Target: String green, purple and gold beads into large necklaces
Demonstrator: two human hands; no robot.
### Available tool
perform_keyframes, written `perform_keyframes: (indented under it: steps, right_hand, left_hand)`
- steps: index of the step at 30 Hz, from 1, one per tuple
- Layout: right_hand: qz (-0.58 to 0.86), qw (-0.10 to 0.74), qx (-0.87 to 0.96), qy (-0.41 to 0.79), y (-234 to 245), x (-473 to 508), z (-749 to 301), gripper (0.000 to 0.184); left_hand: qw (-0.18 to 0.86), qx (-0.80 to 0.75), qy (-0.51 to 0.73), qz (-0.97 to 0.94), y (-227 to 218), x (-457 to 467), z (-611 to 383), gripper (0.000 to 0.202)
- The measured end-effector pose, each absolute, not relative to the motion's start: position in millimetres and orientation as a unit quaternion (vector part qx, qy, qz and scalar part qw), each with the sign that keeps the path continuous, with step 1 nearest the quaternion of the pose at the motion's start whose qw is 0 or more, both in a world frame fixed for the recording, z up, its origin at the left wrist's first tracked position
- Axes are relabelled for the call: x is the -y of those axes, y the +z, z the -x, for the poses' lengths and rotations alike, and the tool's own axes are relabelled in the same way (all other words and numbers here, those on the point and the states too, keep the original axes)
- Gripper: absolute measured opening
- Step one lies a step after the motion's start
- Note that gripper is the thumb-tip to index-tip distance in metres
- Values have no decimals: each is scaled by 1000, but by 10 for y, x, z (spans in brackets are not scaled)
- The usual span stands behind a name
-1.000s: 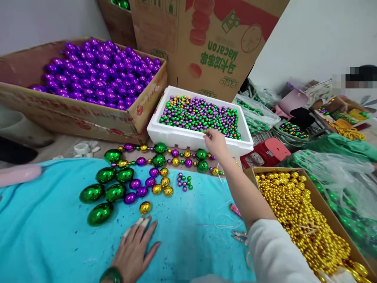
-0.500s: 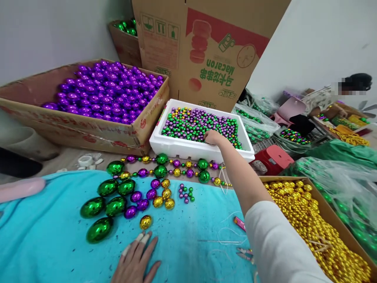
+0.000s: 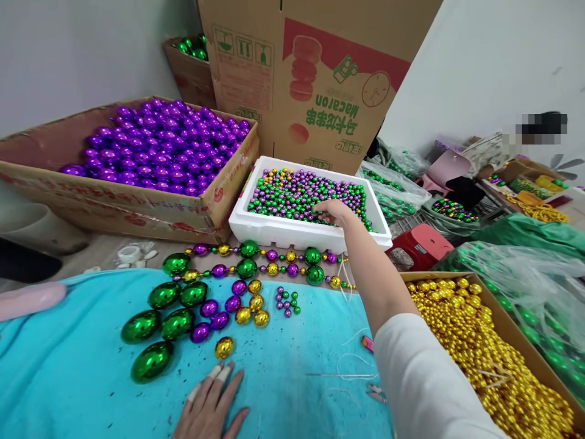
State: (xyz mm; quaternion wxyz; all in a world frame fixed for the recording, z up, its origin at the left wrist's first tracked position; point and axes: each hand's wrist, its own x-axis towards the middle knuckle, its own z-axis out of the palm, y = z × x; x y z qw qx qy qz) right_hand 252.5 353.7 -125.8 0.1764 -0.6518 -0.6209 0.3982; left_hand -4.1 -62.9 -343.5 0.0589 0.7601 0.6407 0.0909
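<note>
My left hand (image 3: pixel 209 402) lies flat on the turquoise cloth (image 3: pixel 82 372), fingers spread and some fingertips wrapped in white tape. Just beyond its fingertips is a gold bead (image 3: pixel 224 347). Over the white foam box (image 3: pixel 274 233), my right hand (image 3: pixel 333 211) reaches down to small green, purple and gold beads (image 3: pixel 292 192), its fingers apart; nothing shows held between them. Sorted on the cloth are large green beads (image 3: pixel 153 361), purple beads (image 3: pixel 219 321), gold beads (image 3: pixel 256 302) and a cluster of small purple and green beads (image 3: pixel 287 302). Two strung bead strands (image 3: pixel 247 268) run along the cloth's far edge.
A carton of purple beads (image 3: pixel 159 149) stands at left, a tall Macaron carton (image 3: pixel 320 79) behind. Gold bead strings (image 3: pixel 493 353) fill a box at right. A needle (image 3: pixel 340 374), thread and snippers (image 3: pixel 376 392) lie near my right sleeve. Another person (image 3: pixel 489 152) sits far right.
My right hand stays over the foam box, and its fingers have loosened from a tighter curl. The view has shifted slightly; my left hand remains flat on the cloth.
</note>
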Motion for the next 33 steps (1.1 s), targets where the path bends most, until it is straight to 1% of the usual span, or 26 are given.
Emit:
perform_keyframes:
  steps: [2,4,6,9,11,12,15,19,22,25,27,29,31,33]
  right_hand:
    - [598,198,632,452,-1184,-3341,-2552,17]
    - [524,189,660,504,-1191,-3062,-2572,21]
    - [480,123,704,509,-1309,-2735,-2580,21]
    - [496,-12,762,417,-1656,-2230,-2575,15]
    - [502,-63,778,372,-1928,-1947,-2575,14]
    - [498,-68,784,364,-2056,-1837,-2577,17]
    - [495,-34,800,339,-2354,-1642,-2589,27]
    - [478,34,814,328,-2571,-1566,-2608,41]
    - [476,69,812,330,-2661,-1513,-2626,45]
    - [474,94,819,309,-2666,-1429,-2636,44]
    - [467,89,835,276,-2596,-1409,-2617,40]
    - [443,90,860,235,-2432,-1479,-2564,31]
    - [413,118,882,195,-2162,-1691,-2466,25]
    - [396,155,892,155,-1822,-2083,-2322,24]
  left_hand:
    - [66,-631,91,-767,-3415,610,60,46]
    - [78,-625,85,-772,-3358,590,65,46]
    - [92,-625,74,-771,-3295,568,57,48]
    - [109,-625,73,-769,-3241,547,41,50]
    - [107,-622,77,-772,-3233,548,39,51]
    - [102,-619,80,-774,-3233,551,40,51]
    - [90,-612,84,-781,-3234,557,42,52]
    - [102,-617,89,-775,-3220,554,30,53]
    - [102,-623,87,-771,-3216,562,24,53]
    - [71,-620,88,-776,-3248,593,38,49]
    - [49,-612,97,-783,-3303,612,52,47]
    - [35,-613,106,-782,-3366,624,56,46]
    - [31,-622,106,-775,-3412,635,39,46]
    - [33,-635,91,-767,-3430,646,2,45]
